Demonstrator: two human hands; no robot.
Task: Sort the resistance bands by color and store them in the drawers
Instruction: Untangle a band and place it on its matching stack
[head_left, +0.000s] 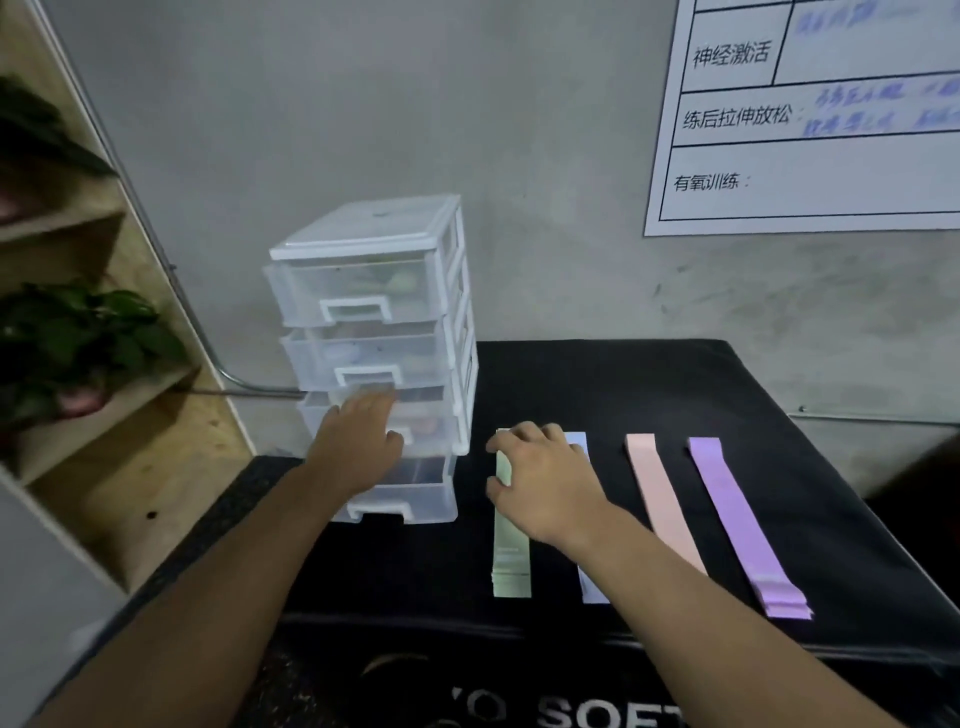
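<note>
The green band (511, 551) is pinched at its left edge by the right hand (545, 483), centre frame. The left hand (353, 447) is spread flat against the third drawer (439, 423) — bare mat (597, 384) behind.

Black pad (649, 395) holds drawers (363, 291) — bands (644, 457) too (green (511, 561), blue (592, 587), pink (662, 509), purple (737, 519)).

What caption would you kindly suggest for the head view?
Left hand touches the third drawer while right hand pinches the green band.

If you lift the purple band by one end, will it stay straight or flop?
Probably flop: the purple band lies thin and flat on the black mat. It likely weighs little. Its near end shows layers, so several might slide apart.
</note>
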